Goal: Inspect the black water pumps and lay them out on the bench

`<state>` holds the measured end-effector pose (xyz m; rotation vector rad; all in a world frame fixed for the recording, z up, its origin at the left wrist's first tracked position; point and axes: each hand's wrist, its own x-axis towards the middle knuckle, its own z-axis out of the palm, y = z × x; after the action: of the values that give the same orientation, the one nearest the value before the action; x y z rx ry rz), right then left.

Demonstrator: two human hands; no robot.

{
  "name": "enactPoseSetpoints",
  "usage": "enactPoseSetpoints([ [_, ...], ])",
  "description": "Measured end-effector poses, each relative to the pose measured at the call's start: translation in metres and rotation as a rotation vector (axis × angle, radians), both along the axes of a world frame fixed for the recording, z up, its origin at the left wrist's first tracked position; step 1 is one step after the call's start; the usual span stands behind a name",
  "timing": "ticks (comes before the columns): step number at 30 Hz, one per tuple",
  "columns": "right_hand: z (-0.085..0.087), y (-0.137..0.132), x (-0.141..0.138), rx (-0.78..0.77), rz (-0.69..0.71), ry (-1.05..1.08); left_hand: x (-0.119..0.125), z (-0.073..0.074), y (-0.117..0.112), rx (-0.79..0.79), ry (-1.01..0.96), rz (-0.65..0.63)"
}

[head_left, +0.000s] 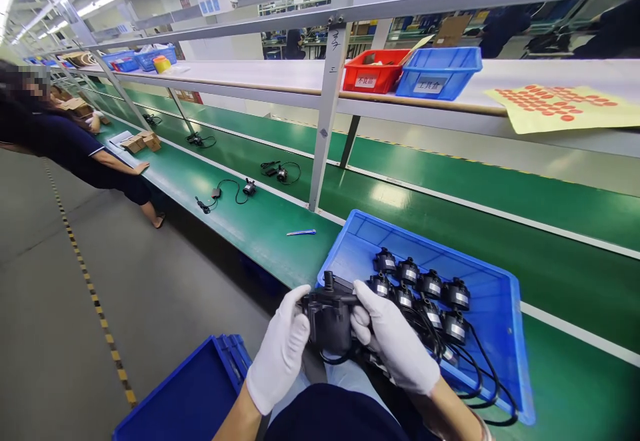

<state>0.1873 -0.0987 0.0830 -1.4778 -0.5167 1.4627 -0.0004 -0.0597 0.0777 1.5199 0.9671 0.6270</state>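
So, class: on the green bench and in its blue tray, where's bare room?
Free: the glossy green bench between the slim blue tool and the blue plastic tray; the bench right of the tray, below the narrow white strip; the tray's far-left corner, beside the black cylindrical labelled units. Crowded: the tray's middle, packed with units and thin black cables.

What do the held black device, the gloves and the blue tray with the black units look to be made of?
Held black device: probably moulded plastic, dark with a low sheen, going by its smooth body; metal can't be ruled out.
Gloves: likely thin fabric, matt white, with soft creases.
Blue tray: apparently rigid plastic, slightly glossy, evenly coloured with pale reflections.
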Motion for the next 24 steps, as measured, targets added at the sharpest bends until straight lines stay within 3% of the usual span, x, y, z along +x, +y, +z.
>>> enactPoseSetpoints([
  [3,0.01,-0.005,-0.009,0.102,0.083,-0.175,0.007,-0.007,0.005,-0.107,-0.121,-0.007],
  [7,0.027,-0.017,-0.018,0.261,0.203,-0.22,0.022,-0.039,0.007,-0.593,-0.506,-0.033],
  [9,0.027,-0.023,-0.02,0.233,0.187,-0.152,0.028,-0.056,0.006,-0.787,-0.669,-0.017],
  [12,0.013,-0.026,-0.02,0.205,0.148,-0.133,0.032,-0.066,0.005,-0.905,-0.877,0.073],
  [15,0.002,-0.023,-0.023,0.183,0.202,-0.287,0.03,-0.055,0.006,-0.751,-0.74,0.098],
  [18,0.013,-0.015,-0.03,0.165,0.318,-0.362,0.017,-0.025,0.007,-0.439,-0.511,0.091],
  [21,0.048,-0.008,-0.031,0.292,0.39,-0.219,0.005,0.008,0.019,-0.192,-0.372,0.032],
  [24,0.098,-0.001,-0.014,0.283,0.289,0.042,0.015,0.019,0.047,-0.153,-0.262,-0.099],
])
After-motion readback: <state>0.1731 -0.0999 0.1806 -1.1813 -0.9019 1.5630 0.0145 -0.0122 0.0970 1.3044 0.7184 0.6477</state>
